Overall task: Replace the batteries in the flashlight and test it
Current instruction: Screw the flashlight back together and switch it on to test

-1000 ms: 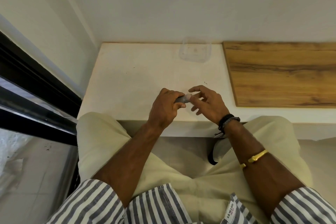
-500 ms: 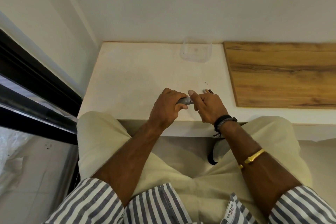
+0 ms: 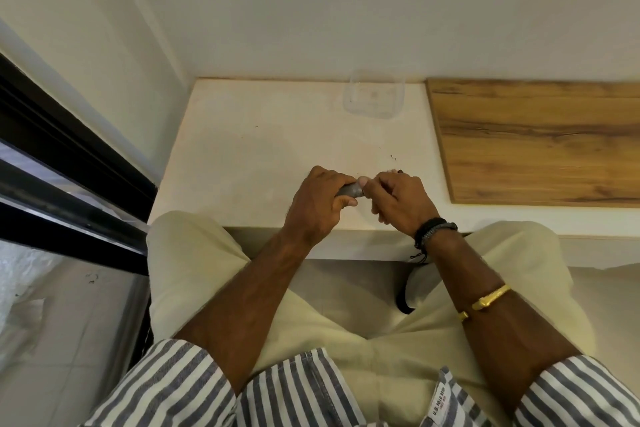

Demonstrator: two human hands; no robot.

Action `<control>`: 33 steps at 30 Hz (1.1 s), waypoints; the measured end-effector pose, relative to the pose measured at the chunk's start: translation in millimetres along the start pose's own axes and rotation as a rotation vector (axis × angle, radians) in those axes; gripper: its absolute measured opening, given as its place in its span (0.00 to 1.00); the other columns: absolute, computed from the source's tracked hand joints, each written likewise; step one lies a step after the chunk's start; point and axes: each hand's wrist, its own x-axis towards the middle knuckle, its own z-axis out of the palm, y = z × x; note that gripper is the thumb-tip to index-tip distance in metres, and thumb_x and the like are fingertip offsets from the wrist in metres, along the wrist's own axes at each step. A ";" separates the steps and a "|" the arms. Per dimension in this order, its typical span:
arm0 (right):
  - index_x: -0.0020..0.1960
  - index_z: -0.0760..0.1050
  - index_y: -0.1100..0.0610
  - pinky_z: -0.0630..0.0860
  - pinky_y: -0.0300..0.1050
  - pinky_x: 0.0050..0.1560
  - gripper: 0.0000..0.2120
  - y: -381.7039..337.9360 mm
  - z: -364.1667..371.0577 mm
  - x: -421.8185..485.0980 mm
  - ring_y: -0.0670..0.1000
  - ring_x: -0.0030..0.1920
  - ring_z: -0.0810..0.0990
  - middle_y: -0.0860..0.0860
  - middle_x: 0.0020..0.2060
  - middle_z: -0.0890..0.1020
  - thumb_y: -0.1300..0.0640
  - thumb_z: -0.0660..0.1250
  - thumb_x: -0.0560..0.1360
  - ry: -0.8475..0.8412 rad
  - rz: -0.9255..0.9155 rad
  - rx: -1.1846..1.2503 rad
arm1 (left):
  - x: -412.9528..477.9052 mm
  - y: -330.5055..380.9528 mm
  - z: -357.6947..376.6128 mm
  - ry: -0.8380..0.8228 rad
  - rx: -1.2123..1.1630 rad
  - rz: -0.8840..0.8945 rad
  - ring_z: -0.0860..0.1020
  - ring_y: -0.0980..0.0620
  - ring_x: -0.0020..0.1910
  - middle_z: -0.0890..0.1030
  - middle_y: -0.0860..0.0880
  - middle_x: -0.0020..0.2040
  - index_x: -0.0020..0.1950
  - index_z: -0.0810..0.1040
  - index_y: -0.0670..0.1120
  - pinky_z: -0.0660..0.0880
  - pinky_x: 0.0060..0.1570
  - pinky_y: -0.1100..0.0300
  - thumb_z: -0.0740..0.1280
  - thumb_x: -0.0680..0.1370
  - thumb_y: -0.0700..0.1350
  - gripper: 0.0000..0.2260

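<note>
**Both hands closed on the flashlight at the middle of the frame**

The small dark grey cylindrical flashlight (image 3: 350,190) sits just below the centre of the frame, lying roughly level between your two hands and held just above the near edge of the pale cream surface (image 3: 249,156). Only a short stretch of its barrel shows; the rest is hidden inside your grip. Your left hand (image 3: 320,199) is clenched around the barrel, fingers wrapped over the top. Your right hand (image 3: 398,196) is closed on the other end, thumb pressed against the barrel where the two hands meet; a small dark tip pokes out beyond its knuckles, too small to identify.

Further out, a clear square plastic container (image 3: 374,95) rests at the back of the surface, against the white wall, above your hands in the frame. A brown wood-grain board (image 3: 540,139) fills the right side of the surface, well apart from your hands.
</note>
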 end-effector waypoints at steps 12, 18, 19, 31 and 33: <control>0.62 0.78 0.52 0.85 0.50 0.46 0.15 -1.4 -6.1 -0.3 0.52 0.43 0.86 0.52 0.48 0.85 0.55 0.73 0.76 -0.030 -0.069 0.094 | 0.3 -4.2 2.3 0.007 -0.012 -0.051 0.70 0.54 0.49 0.84 0.47 0.52 0.59 0.80 0.44 0.71 0.47 0.59 0.70 0.78 0.46 0.12; 0.50 0.81 0.58 0.83 0.45 0.43 0.15 -2.9 -4.2 -1.9 0.46 0.32 0.83 0.49 0.34 0.84 0.46 0.65 0.81 0.004 -0.045 -0.009 | -0.9 -2.5 2.6 0.011 -0.017 -0.008 0.71 0.54 0.48 0.84 0.48 0.50 0.58 0.81 0.44 0.71 0.47 0.58 0.70 0.77 0.46 0.11; 0.45 0.80 0.57 0.82 0.49 0.48 0.18 -3.2 -2.8 -2.0 0.47 0.31 0.81 0.49 0.31 0.82 0.45 0.63 0.82 0.015 -0.034 -0.029 | -1.1 -1.2 3.0 0.011 -0.018 -0.002 0.71 0.54 0.48 0.84 0.47 0.50 0.58 0.81 0.44 0.71 0.47 0.58 0.69 0.77 0.47 0.12; 0.59 0.79 0.51 0.81 0.52 0.49 0.14 1.5 0.3 -1.1 0.44 0.42 0.80 0.45 0.44 0.82 0.45 0.69 0.78 0.029 -0.161 -0.027 | 0.0 -2.9 -0.2 -0.044 -0.076 -0.051 0.74 0.47 0.50 0.84 0.44 0.51 0.59 0.80 0.41 0.72 0.49 0.53 0.66 0.80 0.42 0.10; 0.56 0.80 0.54 0.80 0.51 0.48 0.13 2.6 1.2 0.5 0.45 0.40 0.78 0.46 0.42 0.82 0.46 0.68 0.79 0.069 -0.209 -0.067 | 0.0 -2.3 -0.2 -0.067 -0.086 -0.052 0.75 0.46 0.49 0.84 0.44 0.50 0.58 0.80 0.41 0.72 0.48 0.52 0.66 0.81 0.41 0.09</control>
